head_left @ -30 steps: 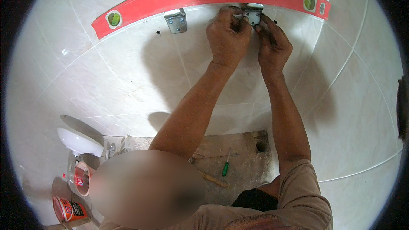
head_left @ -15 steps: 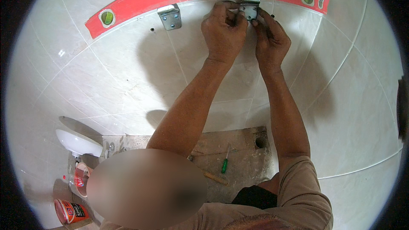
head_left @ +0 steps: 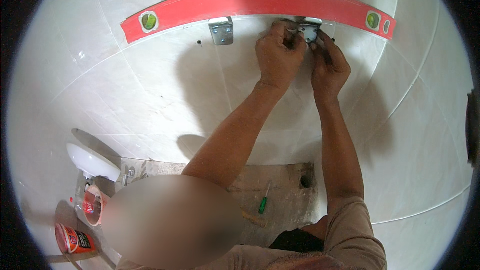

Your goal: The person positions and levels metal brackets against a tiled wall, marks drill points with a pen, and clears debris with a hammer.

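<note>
A shiny metal angle bracket (head_left: 308, 31) is against the tiled wall, its folded top touching the underside of a long red spirit level (head_left: 215, 8). My right hand (head_left: 330, 72) grips this bracket, with one finger along its right edge and the thumb at its lower edge. My left hand (head_left: 281, 54) is closed in a pinch at the bracket's left side; a small pale bit shows between the fingers, too small to name. Further left, a second metal bracket (head_left: 221, 32) sits on the wall under the level, with screw heads on its face.
Dark drilled holes (head_left: 199, 42) mark the wall beside the brackets. Below lie a green-handled screwdriver (head_left: 263, 204) and a wooden handle (head_left: 254, 218) on a rough floor. At left are a white basin (head_left: 92, 162), a pink bucket (head_left: 102, 196) and an orange-black tub (head_left: 75, 240).
The whole view has shifted, so the level, brackets and hands appear lower and further right. Both hands remain at the right bracket, with only slight finger movement.
</note>
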`<state>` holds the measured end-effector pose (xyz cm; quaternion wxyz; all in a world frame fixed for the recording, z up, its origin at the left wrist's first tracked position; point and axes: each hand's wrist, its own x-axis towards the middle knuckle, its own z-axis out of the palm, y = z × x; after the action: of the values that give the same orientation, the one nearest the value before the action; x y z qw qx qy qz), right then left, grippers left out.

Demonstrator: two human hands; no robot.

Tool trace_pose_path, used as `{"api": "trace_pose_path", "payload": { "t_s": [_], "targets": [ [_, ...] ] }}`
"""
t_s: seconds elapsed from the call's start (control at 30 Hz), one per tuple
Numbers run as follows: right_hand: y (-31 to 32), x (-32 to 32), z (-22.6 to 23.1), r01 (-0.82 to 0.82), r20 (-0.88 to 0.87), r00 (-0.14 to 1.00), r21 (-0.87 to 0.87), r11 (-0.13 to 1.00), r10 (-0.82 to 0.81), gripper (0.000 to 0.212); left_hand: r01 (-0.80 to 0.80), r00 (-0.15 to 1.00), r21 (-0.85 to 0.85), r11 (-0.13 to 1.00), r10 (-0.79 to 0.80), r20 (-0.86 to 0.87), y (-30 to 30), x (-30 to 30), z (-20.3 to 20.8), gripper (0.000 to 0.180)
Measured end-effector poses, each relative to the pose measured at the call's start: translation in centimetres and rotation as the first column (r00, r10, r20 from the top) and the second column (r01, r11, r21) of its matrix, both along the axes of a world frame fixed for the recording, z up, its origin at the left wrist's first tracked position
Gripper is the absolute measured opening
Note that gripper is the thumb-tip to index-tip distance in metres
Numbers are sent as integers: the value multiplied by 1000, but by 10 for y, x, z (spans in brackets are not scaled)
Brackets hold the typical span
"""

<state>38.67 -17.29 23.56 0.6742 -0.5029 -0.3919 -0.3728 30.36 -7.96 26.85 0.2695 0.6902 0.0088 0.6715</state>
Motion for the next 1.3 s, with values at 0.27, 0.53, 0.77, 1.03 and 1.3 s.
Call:
{"api": "trace_pose_path", "payload": {
  "t_s": [0.27,0.53,0.77,1.03,1.3],
  "targets": [
    [-4,-3,0,-5,-27,1000,-66,998,4,32,91,996,-42,995,-91,0,-2,1,2,17],
    [-5,0,1,-11,-4,1000,-34,999,11,33,38,999,1,999,-38,15,-2,3,0,17],
    [-5,-2,2,55,46,998,-69,996,-52,32,74,997,-29,997,-72,38,-3,-2,1,16],
    [-3,11,-2,92,116,989,-45,995,-86,31,122,992,-14,992,-122,38,-4,1,0,15],
    [-2,6,-1,92,12,996,-45,995,-91,30,78,996,-17,997,-77,52,2,12,-4,23]
  ]
}}
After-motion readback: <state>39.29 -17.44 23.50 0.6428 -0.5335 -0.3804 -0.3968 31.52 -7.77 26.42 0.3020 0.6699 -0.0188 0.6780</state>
